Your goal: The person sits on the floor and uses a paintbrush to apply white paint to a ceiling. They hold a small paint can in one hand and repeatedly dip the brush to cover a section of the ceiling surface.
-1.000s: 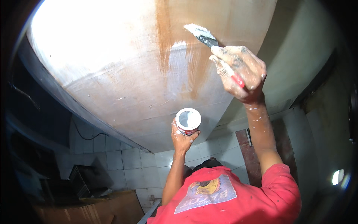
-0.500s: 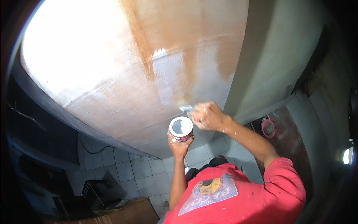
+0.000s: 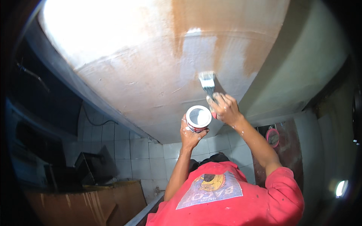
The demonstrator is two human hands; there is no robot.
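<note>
A likely light brush (image 3: 207,81), best held by its handle (image 3: 209,91), is pinched in the right hand (image 3: 226,108) at a streaked panel (image 3: 151,83); nearer, left, a possibly slippery tub (image 3: 198,127) is clasped by the left hand (image 3: 190,138).

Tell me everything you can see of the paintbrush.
The paintbrush is flat and wide, with pale, white-coated bristles, a dark, paint-smeared middle and a red-ended handle, partly hidden by the right hand gripping it. It points away from the person, bristle tips apparently against the brown-streaked wall, beyond the white-rimmed tub.
</note>
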